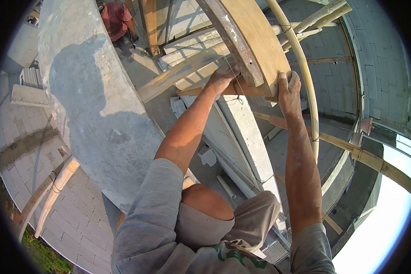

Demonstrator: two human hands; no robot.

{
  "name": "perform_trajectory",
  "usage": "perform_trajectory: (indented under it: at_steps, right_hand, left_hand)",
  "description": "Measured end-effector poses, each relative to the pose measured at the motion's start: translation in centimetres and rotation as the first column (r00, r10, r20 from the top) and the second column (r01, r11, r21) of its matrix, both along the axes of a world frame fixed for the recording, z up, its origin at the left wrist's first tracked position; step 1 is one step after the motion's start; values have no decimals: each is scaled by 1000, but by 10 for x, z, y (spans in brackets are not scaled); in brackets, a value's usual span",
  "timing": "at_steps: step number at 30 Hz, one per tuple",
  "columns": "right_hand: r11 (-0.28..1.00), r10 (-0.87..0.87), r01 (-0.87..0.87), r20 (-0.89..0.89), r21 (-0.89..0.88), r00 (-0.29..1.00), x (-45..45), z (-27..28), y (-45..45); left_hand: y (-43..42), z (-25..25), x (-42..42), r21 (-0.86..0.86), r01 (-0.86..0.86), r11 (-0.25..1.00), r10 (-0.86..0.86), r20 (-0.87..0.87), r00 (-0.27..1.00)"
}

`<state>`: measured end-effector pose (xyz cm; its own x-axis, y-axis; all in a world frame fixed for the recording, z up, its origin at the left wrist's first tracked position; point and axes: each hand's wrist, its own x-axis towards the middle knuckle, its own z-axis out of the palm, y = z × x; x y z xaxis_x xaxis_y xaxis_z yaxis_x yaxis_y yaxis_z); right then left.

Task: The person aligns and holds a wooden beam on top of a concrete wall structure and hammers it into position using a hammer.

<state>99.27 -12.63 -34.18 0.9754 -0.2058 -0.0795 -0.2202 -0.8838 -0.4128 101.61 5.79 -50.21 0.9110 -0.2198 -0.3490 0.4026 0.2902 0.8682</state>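
A plywood board with a weathered timber batten along its left side reaches down from the top of the view. My left hand is curled at the batten's lower left edge; its fingertips are partly hidden. A thin wire runs past these fingers and ends in a tangle below. My right hand wraps round the board's lower right corner, fingers bent over the edge. Under both hands lies a pale concrete beam.
A wide concrete slab edge stands at left, carrying my shadow. Bamboo poles rise at right; another pole crosses lower right. Another person in a red shirt is far below. Block walls surround the drop.
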Motion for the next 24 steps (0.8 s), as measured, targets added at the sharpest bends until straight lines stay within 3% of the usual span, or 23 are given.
perform_trajectory:
  at_steps: [1,2,5,7,9,10,13,17,18,21,24]
  right_hand:
    - [1000,-4,4,1,-2,1000,0,1,1]
    - [999,-36,35,20,21,999,-2,1,4]
    - [1000,-9,8,42,29,999,-1,0,3]
    - [999,11,-15,87,43,996,-2,0,5]
    - [998,2,-9,96,68,995,-2,0,4]
    - [998,-2,-5,108,63,994,-2,-1,4]
    - [999,14,-19,132,38,991,-2,-5,1]
    - [999,0,-6,131,47,991,-4,-6,3]
    - [999,20,-25,107,46,994,-3,-5,2]
    - [998,20,-26,134,49,991,-2,-12,0]
    - [999,5,-12,135,48,991,-3,-7,6]
  left_hand:
    - [1,-8,1,79,-9,997,11,-36,999]
    - [2,-17,1,-38,-66,997,54,-270,961]
    - [8,-75,-10,-6,-126,992,122,-218,968]
    - [19,-54,-24,10,-87,996,86,-285,955]
    - [24,-28,-40,-136,-257,957,214,-268,939]
    - [31,-18,-42,-95,-183,979,150,-283,947]
    - [46,7,-47,-22,-265,964,248,-285,926]
    - [56,27,-40,32,-447,894,448,-42,893]
    - [60,65,-42,93,-395,914,388,84,918]
    - [59,115,-34,464,-472,749,171,553,816]
    - [40,147,-21,461,-582,670,-19,795,607]
